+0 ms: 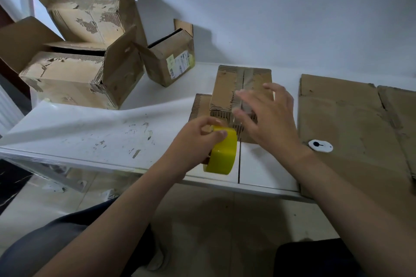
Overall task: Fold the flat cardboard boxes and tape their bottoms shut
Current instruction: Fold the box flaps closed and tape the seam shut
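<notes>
A small cardboard box (227,87) stands upside down on the white table (90,132), its bottom flaps folded shut with clear tape along the seam. My left hand (198,144) grips a yellow tape roll (222,155) at the box's near side, close to the table's front edge. My right hand (267,117) hovers over the near end of the box with fingers spread and blurred; whether it touches the tape is unclear. A large flat cardboard sheet (351,132) lies on the table to the right.
Three folded boxes with open flaps stand at the back left: a large torn one (67,78), another behind it (90,20), and a small labelled one (173,60). A white round object (319,145) lies on the flat cardboard. The wall runs close behind the table.
</notes>
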Tool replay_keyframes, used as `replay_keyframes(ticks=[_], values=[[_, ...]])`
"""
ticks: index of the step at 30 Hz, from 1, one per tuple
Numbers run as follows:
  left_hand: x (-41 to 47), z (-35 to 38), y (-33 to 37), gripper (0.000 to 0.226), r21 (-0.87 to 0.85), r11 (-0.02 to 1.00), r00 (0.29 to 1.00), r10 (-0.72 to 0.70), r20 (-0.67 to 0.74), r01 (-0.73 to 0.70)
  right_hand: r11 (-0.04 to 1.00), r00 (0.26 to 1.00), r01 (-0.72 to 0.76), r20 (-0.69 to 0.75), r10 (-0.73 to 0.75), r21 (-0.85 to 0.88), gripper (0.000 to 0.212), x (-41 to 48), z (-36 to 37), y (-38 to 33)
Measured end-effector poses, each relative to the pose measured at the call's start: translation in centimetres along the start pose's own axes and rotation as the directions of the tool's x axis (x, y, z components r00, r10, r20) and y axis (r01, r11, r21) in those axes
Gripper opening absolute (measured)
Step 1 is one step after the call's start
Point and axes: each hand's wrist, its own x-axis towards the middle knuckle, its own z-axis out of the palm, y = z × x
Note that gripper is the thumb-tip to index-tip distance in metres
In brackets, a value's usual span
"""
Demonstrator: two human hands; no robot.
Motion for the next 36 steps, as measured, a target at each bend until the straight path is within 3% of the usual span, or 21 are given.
replay_keyframes(ticks=[2,4,7,10,12,16,19,22,24,26,27,30,32,36], values=[[-0.1,-0.5,0.9,0.011,-0.129,0.991,1.000,0.014,-0.027,-0.018,0.965,0.997,-0.069,-0.015,0.075,0.253,0.055,0.0,-1.8,-0.8],[-0.3,-0.8,1.8,0.013,-0.269,0.963,0.999,0.017,-0.034,-0.026,0.876,0.991,-0.132,0.078,0.108,0.464,0.070,-0.6,-3.1,-2.0],[-0.5,-0.6,2.7,0.017,-0.402,0.916,1.000,0.010,-0.025,-0.019,0.819,0.977,-0.200,0.171,0.127,0.538,0.089,-2.1,-3.8,-3.6],[-0.4,0.4,3.1,0.016,-0.414,0.909,0.998,0.028,-0.059,-0.050,0.742,0.973,-0.228,0.129,0.189,0.630,0.083,-2.8,-3.4,-3.7],[-0.3,1.1,3.2,0.015,-0.384,0.914,0.986,0.082,-0.146,-0.133,0.719,0.973,-0.223,0.107,0.204,0.658,0.077,-2.7,-3.5,-3.4],[0.1,2.3,2.8,0.017,-0.195,0.929,0.905,0.230,-0.357,-0.314,0.766,0.980,-0.200,0.110,0.169,0.611,0.068,-2.7,-3.4,-3.2],[0.3,2.5,3.5,0.047,-0.181,0.876,0.837,0.338,-0.431,-0.447,0.815,0.975,-0.220,0.159,0.159,0.536,0.066,-3.1,-2.8,-2.9],[0.6,2.0,4.3,0.038,-0.007,0.872,0.772,0.430,-0.467,-0.490,0.800,0.960,-0.265,0.222,0.169,0.538,0.065,-3.7,-2.2,-2.1],[1.2,1.2,4.2,0.018,-0.054,0.919,0.834,0.328,-0.443,-0.390,0.767,0.961,-0.260,0.235,0.146,0.587,0.069,-4.0,-2.3,-1.7],[1.8,0.2,4.0,0.016,-0.153,0.966,0.932,0.148,-0.331,-0.208,0.766,0.970,-0.221,0.221,0.105,0.604,0.073,-4.1,-2.6,-1.8],[2.1,-0.1,3.7,0.018,-0.107,0.982,0.955,0.121,-0.271,-0.155,0.771,0.972,-0.206,0.219,0.088,0.602,0.075,-4.2,-2.8,-1.8],[2.5,0.0,2.9,0.021,0.131,0.984,0.983,0.138,-0.121,-0.122,0.771,0.979,-0.173,0.194,0.065,0.613,0.073,-4.3,-3.3,-1.9],[2.4,0.4,2.4,0.022,0.193,0.976,0.991,0.118,-0.064,-0.103,0.759,0.983,-0.162,0.172,0.067,0.631,0.071,-4.3,-3.5,-1.8],[2.4,0.1,2.0,0.021,0.256,0.960,0.988,0.133,-0.080,-0.109,0.766,0.983,-0.156,0.171,0.061,0.623,0.071,-4.2,-3.9,-1.9]])
